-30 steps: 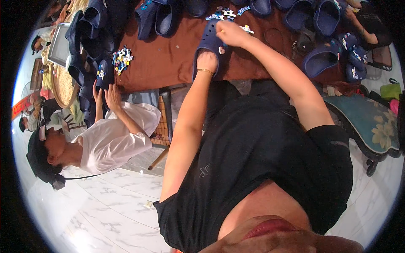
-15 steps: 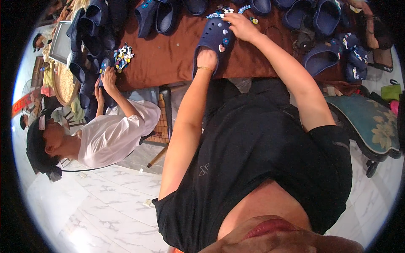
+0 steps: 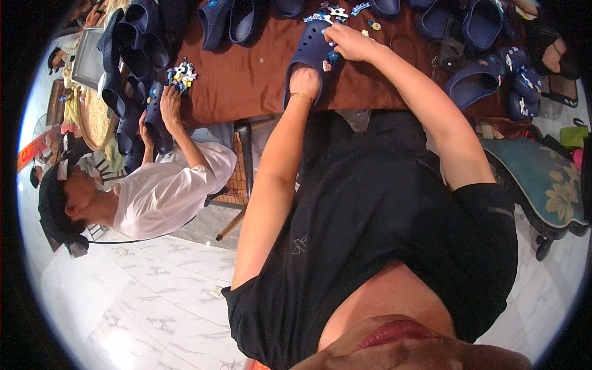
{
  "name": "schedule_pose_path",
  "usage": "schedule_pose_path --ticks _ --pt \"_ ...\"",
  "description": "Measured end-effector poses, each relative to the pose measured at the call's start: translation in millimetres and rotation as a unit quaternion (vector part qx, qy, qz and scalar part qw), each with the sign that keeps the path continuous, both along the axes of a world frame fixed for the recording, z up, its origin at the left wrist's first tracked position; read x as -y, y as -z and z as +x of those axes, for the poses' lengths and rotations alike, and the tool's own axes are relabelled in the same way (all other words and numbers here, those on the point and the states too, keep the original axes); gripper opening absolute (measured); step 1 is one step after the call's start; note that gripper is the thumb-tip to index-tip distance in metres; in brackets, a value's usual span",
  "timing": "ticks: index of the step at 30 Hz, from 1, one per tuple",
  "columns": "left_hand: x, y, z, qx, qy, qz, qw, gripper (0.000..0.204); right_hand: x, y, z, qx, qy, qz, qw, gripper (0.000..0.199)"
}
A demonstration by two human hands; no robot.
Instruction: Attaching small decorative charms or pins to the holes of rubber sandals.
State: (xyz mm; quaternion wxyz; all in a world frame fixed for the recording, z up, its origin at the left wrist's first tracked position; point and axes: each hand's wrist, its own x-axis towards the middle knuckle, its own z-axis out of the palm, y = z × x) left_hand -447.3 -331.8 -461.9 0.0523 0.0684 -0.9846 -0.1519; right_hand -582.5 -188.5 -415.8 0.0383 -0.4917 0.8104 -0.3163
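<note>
A dark blue clog [image 3: 313,44] with holes in its upper lies on the brown cloth in front of me, toe pointing away. My left hand [image 3: 304,83] is inside its foot opening and holds it; the fingers are hidden in the shoe. My right hand [image 3: 353,44] bends over the right side of the toe, fingertips drawn together against the upper. What they pinch is hidden. Below those fingertips a blue flower charm [image 3: 333,55] and a pinkish-white charm [image 3: 327,65] sit in the clog. Just past the toe lie loose shoe charms [image 3: 337,12], white, black and blue.
More blue clogs [image 3: 249,23] line the table's far side, and others [image 3: 475,83] stand at the right, some with charms. Leftward, a person in a white shirt [image 3: 166,191] handles another clog [image 3: 157,114] beside a charm pile [image 3: 182,77]. A padded chair [image 3: 536,176] stands at right.
My right hand has come back slightly from the loose charms onto the clog's toe, covering a white charm there. The clog and my left hand have shifted a little away from me.
</note>
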Motion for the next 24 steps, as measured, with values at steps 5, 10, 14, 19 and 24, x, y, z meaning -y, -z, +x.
schedule_pose_path --ticks 5,10,14,19,24 --pt "1.3 -3.1 1.9 0.019 -0.002 -0.004 1.000 0.030 10.3 -22.5 2.5 -0.032 -0.022 0.158 0.987 0.024" --pt "-4.0 -9.6 2.4 0.035 -0.007 0.006 0.999 0.025 -1.6 -17.6 -4.1 -0.130 -0.066 0.163 0.976 0.023" --pt "-2.0 -7.6 0.5 0.028 0.004 -0.007 1.000 0.028 -15.6 4.3 0.3 -0.034 -0.011 0.128 0.991 0.022" --pt "-1.7 -9.5 1.6 0.046 0.005 -0.013 0.999 0.030 -25.3 4.5 28.5 -0.023 0.016 -0.082 0.996 0.025" --pt "-0.1 -7.3 3.2 0.048 0.000 -0.011 0.999 0.022 -16.3 0.3 49.9 -0.075 0.002 -0.094 0.993 0.030"
